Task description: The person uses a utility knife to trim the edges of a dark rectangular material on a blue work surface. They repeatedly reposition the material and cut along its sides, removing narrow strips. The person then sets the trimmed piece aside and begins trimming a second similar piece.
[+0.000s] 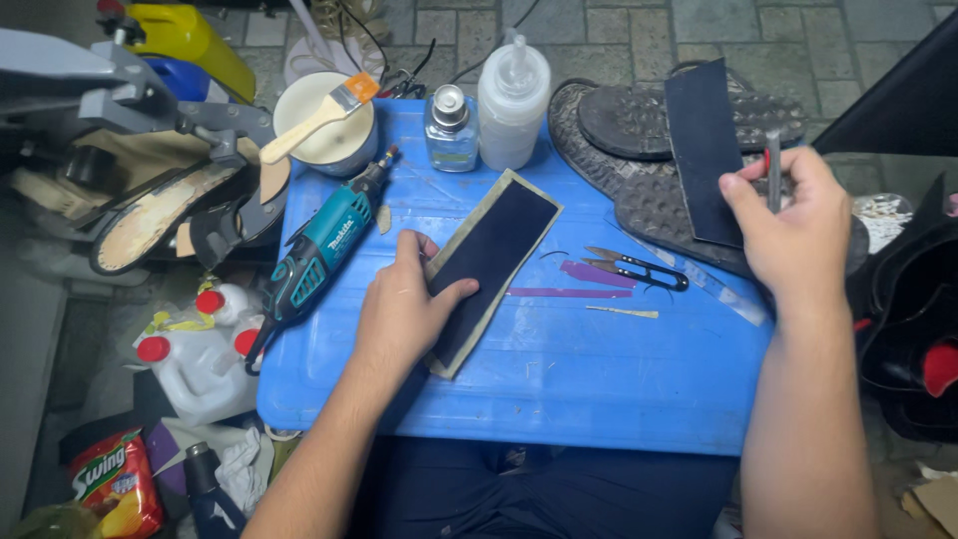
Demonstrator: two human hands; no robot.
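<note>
My left hand (404,304) presses on a dark rectangular piece with a pale border (491,262), which lies slantwise on the blue plastic lid (559,384). My right hand (793,225) is at the right, closed on a thin grey metal tool (772,170) that points upward. Its fingers also touch the lower edge of a second dark strip (704,145), which lies over black shoe soles (639,125).
A teal rotary tool (324,250), small black snips (639,266), purple strips (584,284), a glass bottle (449,128) and a white squeeze bottle (512,95) lie on the lid. A white bowl with a brush (324,120) stands at the back left. White jugs with red caps (205,359) stand at the left.
</note>
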